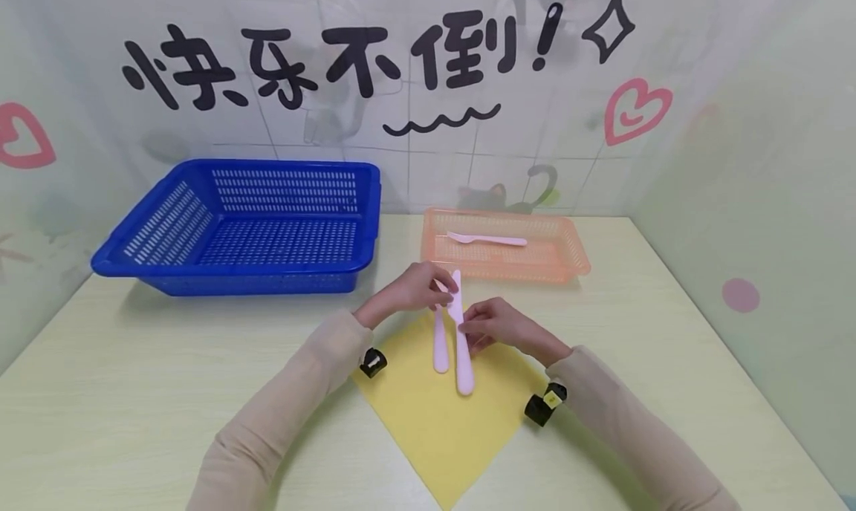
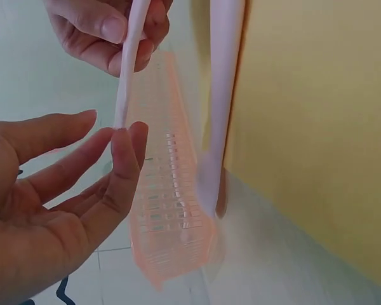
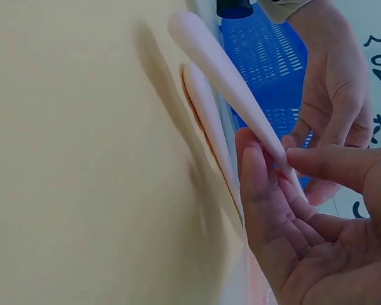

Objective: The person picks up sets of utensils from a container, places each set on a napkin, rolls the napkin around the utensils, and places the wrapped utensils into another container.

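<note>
A light pink plastic knife (image 1: pixel 464 359) is held up over a yellow square cloth (image 1: pixel 448 437). The right hand (image 1: pixel 498 324) pinches the knife near its middle, between thumb and fingers. At the blade end, the fingers of the left hand (image 2: pixel 63 190) are bent around the tip, while its thumb stands apart from the blade. Below the knife, a pink spoon (image 1: pixel 440 347) lies on the cloth with its handle toward the person. The left hand hides the spoon's bowl in the head view; the left wrist view shows it near the cloth's edge.
A shallow orange basket (image 1: pixel 568 269) stands beyond the hands, with a pink fork (image 1: pixel 491 239) in it. A larger blue basket (image 1: pixel 267 282) is at the back left. Printed curtains or sheets surround the pale wooden table (image 1: pixel 120 422) at the back and sides.
</note>
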Action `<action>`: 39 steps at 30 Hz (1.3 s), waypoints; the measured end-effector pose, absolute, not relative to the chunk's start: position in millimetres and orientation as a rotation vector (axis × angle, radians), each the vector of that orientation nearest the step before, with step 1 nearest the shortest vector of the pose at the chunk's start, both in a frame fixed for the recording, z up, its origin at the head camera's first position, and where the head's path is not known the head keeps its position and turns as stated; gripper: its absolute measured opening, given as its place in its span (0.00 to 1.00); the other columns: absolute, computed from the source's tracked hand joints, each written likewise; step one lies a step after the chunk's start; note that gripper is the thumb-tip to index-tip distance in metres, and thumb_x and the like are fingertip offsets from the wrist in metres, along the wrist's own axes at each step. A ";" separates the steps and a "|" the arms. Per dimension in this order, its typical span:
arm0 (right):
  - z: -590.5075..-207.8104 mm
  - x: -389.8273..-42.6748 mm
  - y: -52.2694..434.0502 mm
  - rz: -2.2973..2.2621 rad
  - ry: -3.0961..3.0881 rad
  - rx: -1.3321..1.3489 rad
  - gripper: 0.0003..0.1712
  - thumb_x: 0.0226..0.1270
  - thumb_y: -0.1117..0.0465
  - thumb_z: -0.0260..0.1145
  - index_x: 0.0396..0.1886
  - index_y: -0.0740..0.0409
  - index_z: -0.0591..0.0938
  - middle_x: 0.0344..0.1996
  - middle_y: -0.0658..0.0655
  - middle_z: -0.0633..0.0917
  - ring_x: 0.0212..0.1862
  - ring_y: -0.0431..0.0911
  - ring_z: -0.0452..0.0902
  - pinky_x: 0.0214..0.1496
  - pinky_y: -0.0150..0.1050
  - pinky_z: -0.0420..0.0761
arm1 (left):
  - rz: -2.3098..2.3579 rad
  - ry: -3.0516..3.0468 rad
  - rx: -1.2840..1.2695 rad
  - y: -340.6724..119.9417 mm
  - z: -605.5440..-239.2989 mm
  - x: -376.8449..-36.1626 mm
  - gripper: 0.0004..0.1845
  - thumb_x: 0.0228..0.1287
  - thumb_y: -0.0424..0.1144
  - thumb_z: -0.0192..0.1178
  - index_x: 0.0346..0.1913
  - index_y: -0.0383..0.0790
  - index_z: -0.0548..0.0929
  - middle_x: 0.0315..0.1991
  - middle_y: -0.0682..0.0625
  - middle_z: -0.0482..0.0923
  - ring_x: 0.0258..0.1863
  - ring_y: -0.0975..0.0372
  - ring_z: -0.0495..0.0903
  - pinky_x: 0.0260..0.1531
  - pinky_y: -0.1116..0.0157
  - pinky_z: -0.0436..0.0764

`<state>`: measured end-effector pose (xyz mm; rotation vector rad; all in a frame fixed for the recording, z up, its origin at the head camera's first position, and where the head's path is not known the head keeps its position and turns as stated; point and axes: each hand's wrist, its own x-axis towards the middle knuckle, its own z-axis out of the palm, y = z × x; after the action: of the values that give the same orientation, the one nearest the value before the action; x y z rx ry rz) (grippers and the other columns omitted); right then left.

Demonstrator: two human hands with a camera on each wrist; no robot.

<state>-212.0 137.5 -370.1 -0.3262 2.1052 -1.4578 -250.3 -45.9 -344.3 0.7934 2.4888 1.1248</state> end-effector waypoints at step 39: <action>-376.9 -236.0 125.1 -1.330 2.188 -0.198 0.09 0.61 0.69 0.57 0.31 0.74 0.77 0.17 0.55 0.81 0.17 0.39 0.77 0.23 0.32 0.78 | 0.270 2.523 1.008 -48.8 -360.2 -196.5 0.40 0.52 0.50 0.63 0.63 0.31 0.62 0.66 0.34 0.49 0.66 0.46 0.48 0.59 0.51 0.59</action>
<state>-236.0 125.1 -376.9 -0.1976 2.1882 -1.3305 -196.5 -48.8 -360.2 1.0082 2.5233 0.2698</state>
